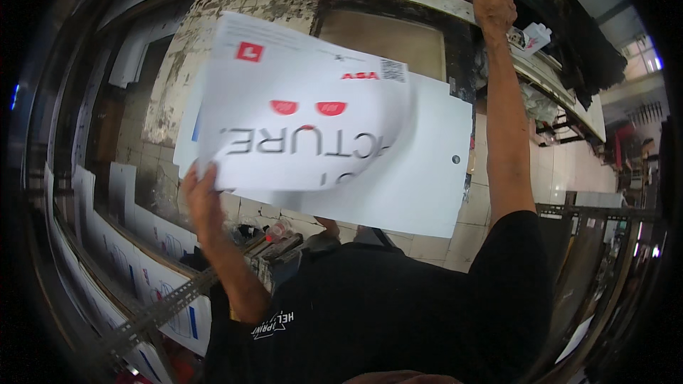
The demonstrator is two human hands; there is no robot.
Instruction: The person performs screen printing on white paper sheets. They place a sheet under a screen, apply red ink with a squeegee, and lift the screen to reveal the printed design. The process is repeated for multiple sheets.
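My left hand (204, 203) pinches the near left corner of a large white printed sheet (292, 64) with red and black print. The sheet is lifted, and its right side curls over. Beneath it lies a larger plain white board (427, 178) with a round hole near its right edge, partly covered by the sheet. My right hand (496, 11) reaches far out to the back right, its fingers closed at a brown edge beside a small dark thing. What those fingers hold is too small to make out.
A worn, paint-stained table (188, 50) lies under the sheets, with a dark-framed panel (377, 34) at its back. A white plastic bottle (535, 38) stands right of my right hand. Racks of white printed boards (167, 245) fill the lower left, beside a perforated metal bar (167, 302).
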